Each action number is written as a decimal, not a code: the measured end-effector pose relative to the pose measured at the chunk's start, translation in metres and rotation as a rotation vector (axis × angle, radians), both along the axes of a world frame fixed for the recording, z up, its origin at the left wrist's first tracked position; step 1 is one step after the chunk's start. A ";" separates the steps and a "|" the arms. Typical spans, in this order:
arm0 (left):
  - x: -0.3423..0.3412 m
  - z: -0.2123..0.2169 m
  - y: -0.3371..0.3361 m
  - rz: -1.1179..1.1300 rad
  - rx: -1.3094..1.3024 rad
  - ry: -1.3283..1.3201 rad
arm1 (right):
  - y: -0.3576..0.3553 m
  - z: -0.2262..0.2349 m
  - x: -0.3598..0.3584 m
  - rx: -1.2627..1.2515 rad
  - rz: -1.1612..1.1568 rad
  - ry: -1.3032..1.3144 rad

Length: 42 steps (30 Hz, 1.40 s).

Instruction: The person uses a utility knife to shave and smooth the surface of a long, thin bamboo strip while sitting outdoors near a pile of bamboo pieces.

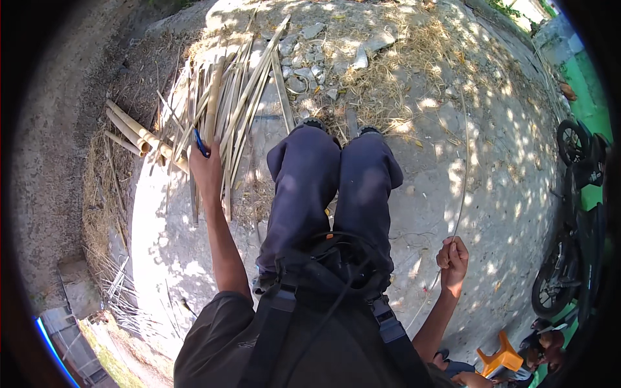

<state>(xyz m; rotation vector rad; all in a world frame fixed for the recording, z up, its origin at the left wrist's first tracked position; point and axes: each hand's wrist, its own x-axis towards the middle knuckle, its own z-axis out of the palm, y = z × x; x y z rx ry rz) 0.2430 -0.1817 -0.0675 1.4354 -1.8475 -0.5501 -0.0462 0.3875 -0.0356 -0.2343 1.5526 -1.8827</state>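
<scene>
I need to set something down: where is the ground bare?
Mostly bare ground lies between the thin strip in the right hand and the motorcycle; a smaller patch lies between that strip and the knees. It is crowded around the left hand, among bamboo strips and poles.

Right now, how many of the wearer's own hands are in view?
2: the left hand, left of the legs, holding a blue-handled tool; the right hand, right of them, pinching a thin strip.
</scene>
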 end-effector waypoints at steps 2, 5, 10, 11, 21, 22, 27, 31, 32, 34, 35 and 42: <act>0.079 -0.058 -0.041 0.139 0.118 -0.265 | -0.006 0.004 0.001 0.104 -0.014 0.036; 0.135 -0.113 -0.045 -0.038 0.377 -0.155 | -0.014 0.006 0.005 0.247 -0.029 0.106; 0.134 -0.181 0.003 0.047 0.971 0.290 | -0.036 0.014 0.015 0.293 -0.009 0.159; 0.129 -0.187 0.009 0.102 0.846 0.081 | -0.044 0.019 0.017 0.310 0.000 0.162; 0.074 -0.135 -0.010 -0.026 0.833 -0.157 | -0.070 0.021 0.027 0.327 0.109 0.196; 0.073 -0.134 -0.014 -0.034 0.831 -0.160 | -0.072 0.021 0.028 0.327 0.104 0.186; 0.045 -0.109 -0.018 -0.327 0.300 -0.104 | -0.073 0.014 0.035 0.305 0.100 0.163; -0.004 -0.045 0.012 -0.196 0.706 0.205 | -0.068 0.015 0.035 0.332 0.070 0.148; 0.007 -0.042 0.012 -0.159 0.713 0.310 | -0.071 0.015 0.036 0.325 0.088 0.152; 0.034 -0.085 0.000 -0.280 0.490 -0.112 | -0.071 0.013 0.036 0.328 0.092 0.145; 0.034 -0.089 0.005 -0.258 0.597 0.075 | -0.069 0.013 0.036 0.342 0.072 0.141; 0.051 -0.111 0.024 0.071 0.616 -0.296 | -0.069 0.002 0.032 0.415 0.127 0.149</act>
